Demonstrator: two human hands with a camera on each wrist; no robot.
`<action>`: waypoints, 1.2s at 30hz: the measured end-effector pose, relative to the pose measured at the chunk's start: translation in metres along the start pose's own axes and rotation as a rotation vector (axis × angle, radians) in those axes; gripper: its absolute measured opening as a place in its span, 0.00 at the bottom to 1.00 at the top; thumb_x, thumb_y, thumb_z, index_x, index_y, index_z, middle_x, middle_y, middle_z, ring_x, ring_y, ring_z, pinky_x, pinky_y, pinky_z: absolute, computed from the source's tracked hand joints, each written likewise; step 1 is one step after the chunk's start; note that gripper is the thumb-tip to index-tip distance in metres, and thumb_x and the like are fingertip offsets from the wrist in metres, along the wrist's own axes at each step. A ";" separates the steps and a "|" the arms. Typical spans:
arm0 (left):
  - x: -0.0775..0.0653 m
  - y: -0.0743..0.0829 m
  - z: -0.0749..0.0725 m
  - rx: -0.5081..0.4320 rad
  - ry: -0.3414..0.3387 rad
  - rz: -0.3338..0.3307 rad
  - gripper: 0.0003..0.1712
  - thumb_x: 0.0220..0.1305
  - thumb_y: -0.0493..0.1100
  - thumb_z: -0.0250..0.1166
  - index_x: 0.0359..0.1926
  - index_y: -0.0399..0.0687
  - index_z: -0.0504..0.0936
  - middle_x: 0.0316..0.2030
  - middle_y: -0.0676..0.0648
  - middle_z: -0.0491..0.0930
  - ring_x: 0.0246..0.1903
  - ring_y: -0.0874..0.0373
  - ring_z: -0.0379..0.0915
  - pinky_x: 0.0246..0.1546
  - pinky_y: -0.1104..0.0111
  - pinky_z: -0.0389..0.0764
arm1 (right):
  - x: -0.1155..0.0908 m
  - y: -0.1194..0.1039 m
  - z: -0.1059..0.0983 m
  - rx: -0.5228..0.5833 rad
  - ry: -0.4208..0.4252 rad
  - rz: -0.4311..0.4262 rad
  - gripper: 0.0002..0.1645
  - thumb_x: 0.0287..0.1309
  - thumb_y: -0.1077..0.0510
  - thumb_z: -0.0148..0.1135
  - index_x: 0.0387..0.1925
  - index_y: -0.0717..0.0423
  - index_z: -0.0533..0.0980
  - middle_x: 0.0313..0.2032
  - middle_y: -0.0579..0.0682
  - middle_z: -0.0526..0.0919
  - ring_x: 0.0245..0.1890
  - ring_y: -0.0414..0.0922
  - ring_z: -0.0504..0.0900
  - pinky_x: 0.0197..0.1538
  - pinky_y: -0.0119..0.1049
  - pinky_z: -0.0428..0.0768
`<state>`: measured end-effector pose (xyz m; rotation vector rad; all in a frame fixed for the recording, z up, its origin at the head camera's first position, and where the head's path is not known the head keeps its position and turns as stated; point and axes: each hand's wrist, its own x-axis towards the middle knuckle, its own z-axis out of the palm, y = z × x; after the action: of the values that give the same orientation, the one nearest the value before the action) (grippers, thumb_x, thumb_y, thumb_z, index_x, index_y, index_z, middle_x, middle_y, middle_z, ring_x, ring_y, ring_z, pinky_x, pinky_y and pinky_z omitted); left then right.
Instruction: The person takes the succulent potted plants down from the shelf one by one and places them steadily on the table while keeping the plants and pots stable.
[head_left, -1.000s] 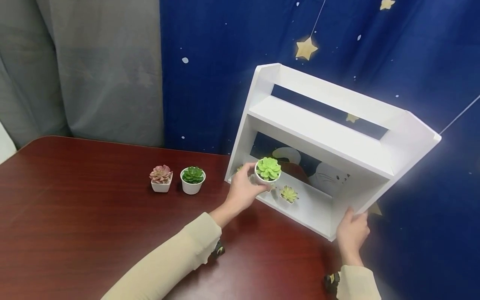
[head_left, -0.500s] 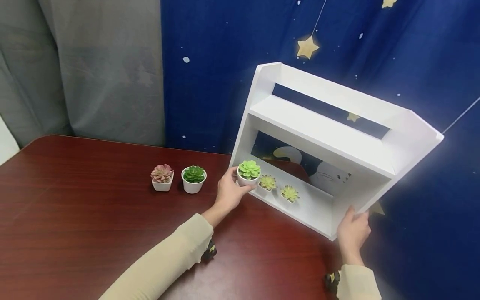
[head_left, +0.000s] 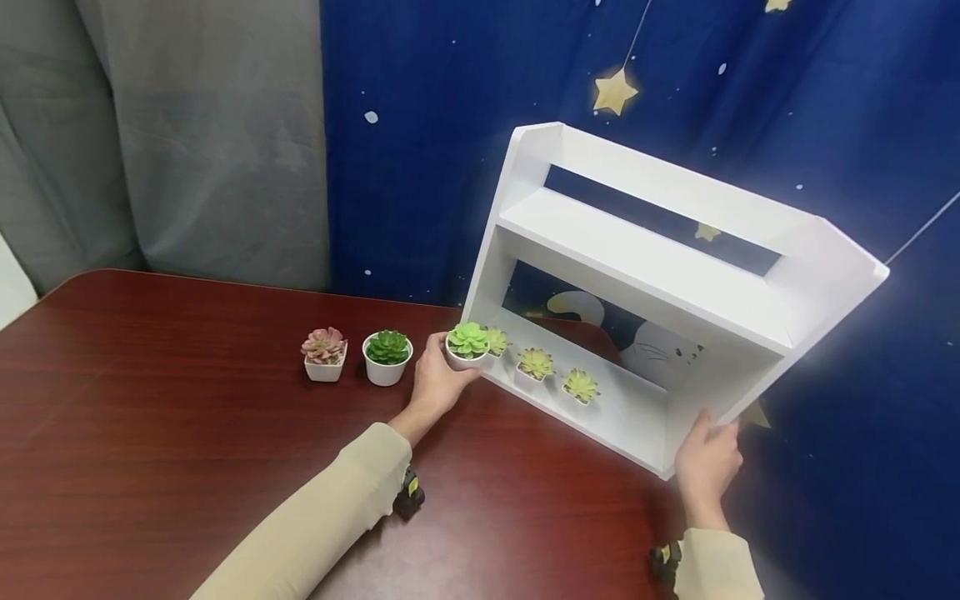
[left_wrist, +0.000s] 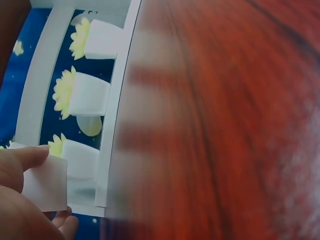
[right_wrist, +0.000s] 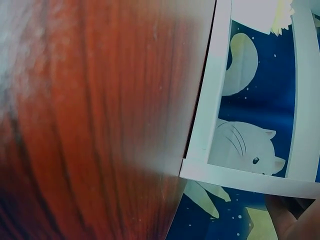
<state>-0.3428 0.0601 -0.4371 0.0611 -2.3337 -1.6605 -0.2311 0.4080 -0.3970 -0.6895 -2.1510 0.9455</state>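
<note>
My left hand point(head_left: 437, 377) grips a round white pot with a bright green succulent point(head_left: 468, 340), held just outside the left end of a white two-tier shelf point(head_left: 637, 271). Thumb and fingers wrap the pot point(left_wrist: 47, 185) in the left wrist view. On the lower tier stand three yellow-green succulents in white pots, the left one point(head_left: 496, 342) partly hidden, the middle one point(head_left: 535, 365) and the right one point(head_left: 580, 386). My right hand point(head_left: 707, 462) holds the shelf's right side panel near its bottom; most of its fingers are hidden behind the panel.
Left of my left hand, a dark green succulent in a round pot point(head_left: 387, 358) and a pink succulent in a square pot point(head_left: 324, 354) stand on the reddish-brown table point(head_left: 187, 433). Behind hang a grey curtain point(head_left: 217, 142) and a blue star-patterned curtain point(head_left: 427, 150).
My left hand has carried the bright green succulent leftward, from in front of the lower tier to the shelf's left end, uncovering the small succulents. My right hand stays on the side panel.
</note>
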 end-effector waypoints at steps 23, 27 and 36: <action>0.013 -0.018 -0.011 0.156 -0.079 -0.077 0.46 0.46 0.36 0.79 0.66 0.35 0.67 0.63 0.34 0.76 0.65 0.41 0.72 0.69 0.52 0.72 | 0.003 0.005 0.002 0.000 -0.003 0.015 0.35 0.77 0.43 0.37 0.69 0.66 0.61 0.55 0.79 0.74 0.59 0.75 0.71 0.63 0.70 0.67; 0.014 -0.017 -0.011 0.165 -0.083 -0.087 0.46 0.48 0.35 0.76 0.67 0.34 0.65 0.64 0.33 0.75 0.66 0.40 0.72 0.69 0.52 0.72 | 0.004 0.004 0.001 0.000 0.000 0.016 0.36 0.77 0.42 0.37 0.69 0.66 0.62 0.55 0.79 0.75 0.59 0.75 0.71 0.63 0.70 0.67; 0.013 -0.012 -0.010 0.151 -0.077 -0.133 0.55 0.51 0.36 0.75 0.75 0.41 0.54 0.70 0.34 0.67 0.69 0.40 0.67 0.69 0.50 0.70 | 0.003 0.005 0.002 0.000 -0.013 0.017 0.36 0.77 0.42 0.37 0.71 0.64 0.60 0.55 0.79 0.75 0.59 0.76 0.71 0.63 0.70 0.67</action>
<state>-0.3542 0.0442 -0.4429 0.1898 -2.5609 -1.5673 -0.2339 0.4122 -0.4004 -0.7043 -2.1600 0.9608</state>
